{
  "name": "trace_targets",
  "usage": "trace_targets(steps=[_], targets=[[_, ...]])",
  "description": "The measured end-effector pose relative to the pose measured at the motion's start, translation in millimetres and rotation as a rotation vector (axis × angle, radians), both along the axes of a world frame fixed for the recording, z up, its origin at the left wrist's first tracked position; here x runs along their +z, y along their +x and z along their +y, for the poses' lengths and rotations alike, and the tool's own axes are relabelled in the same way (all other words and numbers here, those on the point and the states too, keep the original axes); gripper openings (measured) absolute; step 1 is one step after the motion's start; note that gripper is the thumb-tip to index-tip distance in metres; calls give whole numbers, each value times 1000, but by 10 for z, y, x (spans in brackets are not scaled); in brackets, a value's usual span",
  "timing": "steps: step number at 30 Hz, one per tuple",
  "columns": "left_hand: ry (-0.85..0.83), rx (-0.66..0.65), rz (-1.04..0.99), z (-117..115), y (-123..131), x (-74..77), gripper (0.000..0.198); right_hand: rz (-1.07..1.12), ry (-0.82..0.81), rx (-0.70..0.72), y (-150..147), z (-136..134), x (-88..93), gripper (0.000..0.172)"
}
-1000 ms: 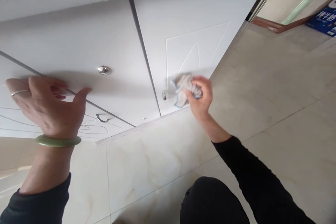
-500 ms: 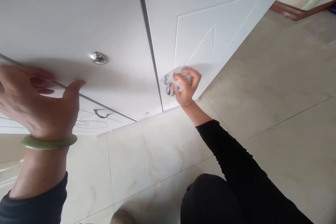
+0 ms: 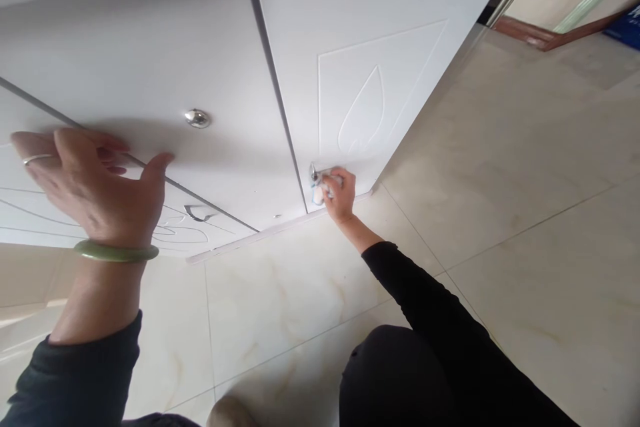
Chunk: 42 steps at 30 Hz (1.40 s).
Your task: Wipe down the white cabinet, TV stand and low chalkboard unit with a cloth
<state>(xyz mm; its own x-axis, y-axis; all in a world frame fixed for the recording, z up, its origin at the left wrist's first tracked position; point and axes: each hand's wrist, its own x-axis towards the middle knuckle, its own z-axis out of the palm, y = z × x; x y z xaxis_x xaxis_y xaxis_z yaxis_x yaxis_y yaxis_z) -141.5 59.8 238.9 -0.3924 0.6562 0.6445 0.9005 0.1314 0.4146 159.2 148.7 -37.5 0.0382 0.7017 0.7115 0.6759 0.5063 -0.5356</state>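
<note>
My right hand (image 3: 341, 195) is closed round a crumpled whitish cloth (image 3: 320, 193) with some blue on it. It presses the cloth low on the right door (image 3: 295, 13) of a white cabinet, just beside a small shiny handle (image 3: 313, 172). My left hand (image 3: 107, 180), wearing a ring and a green bangle (image 3: 116, 251), rests on the cabinet front across a seam. Its thumb is spread from the fingers, and no object shows in it. A round silver knob (image 3: 198, 118) sticks out of the middle panel, to the right of that hand.
A dark curved handle (image 3: 198, 213) sits on the lower left panel, above carved lines. Pale marbled tiles (image 3: 280, 307) cover the floor below. A reddish-brown baseboard (image 3: 530, 33) and a blue object (image 3: 625, 28) are at the upper right. My dark-clothed knee (image 3: 390, 373) is at the bottom.
My right hand has moved down the right door with the cloth, from over the carved lines to below the small handle. My left hand stays on the front while the view has shifted slightly.
</note>
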Motion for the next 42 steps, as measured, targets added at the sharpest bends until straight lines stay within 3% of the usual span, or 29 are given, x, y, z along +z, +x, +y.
trace_targets(steps=[4,7,11,14,16,18,28,31,34,36,38,42], targets=[[14,68,55,6,73,48,67,-142,-297,127,151,-248,-229,22],[-8,81,45,-9,115,84,67,-15,-345,142,172,-447,-142,18],[-36,90,39,-25,173,115,70,210,-88,153,50,-479,436,15],[-37,101,37,-25,189,116,71,235,22,109,-81,-259,920,15],[-39,99,42,-26,184,112,70,194,27,77,-156,-98,1084,16],[-46,90,45,-29,173,108,69,126,23,73,-218,-6,1091,19],[-47,69,57,-25,134,82,72,-42,88,43,-375,-84,588,13],[-44,72,49,-24,139,82,71,-132,5,111,-335,-222,405,14],[-45,63,53,-22,142,96,72,-86,-93,162,-235,-455,265,9],[-44,56,48,-21,144,105,72,43,-90,140,-145,-554,300,9],[-35,51,44,-20,141,105,70,181,-4,84,-58,-531,466,14],[16,42,53,-12,66,52,69,276,166,-16,3,-186,899,20]])
